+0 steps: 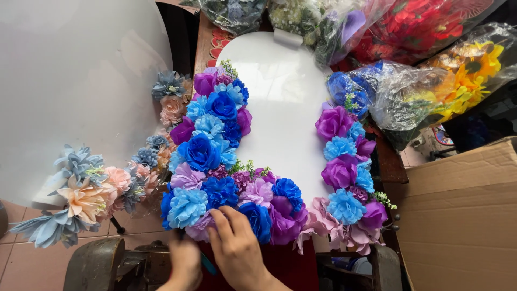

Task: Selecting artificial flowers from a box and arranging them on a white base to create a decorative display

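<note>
Landmark: we place everything by the white arched board [280,102], which lies flat in the middle with its rounded end away from us.
Flowers on the board: blue, purple and pink artificial flowers [215,134] run down its left edge, across its near edge and up its right edge; the middle of the board is bare.
Right hand: our right hand [237,245] lies at the board's near edge; its fingers are spread and pressed flat on a dark blue flower [258,218] and the lilac one beside it.
Left hand: our left hand [183,261] sits just below the board's near left corner; it is blurred and we cannot tell whether it is open or closed on anything.
Second board: a larger white board [70,81] lies to the left, trimmed with pale blue and peach flowers [86,188].
Beyond: bagged flower bunches [409,91] lie past the far right edge.
Right side: a cardboard box [463,215] stands apart there.
</note>
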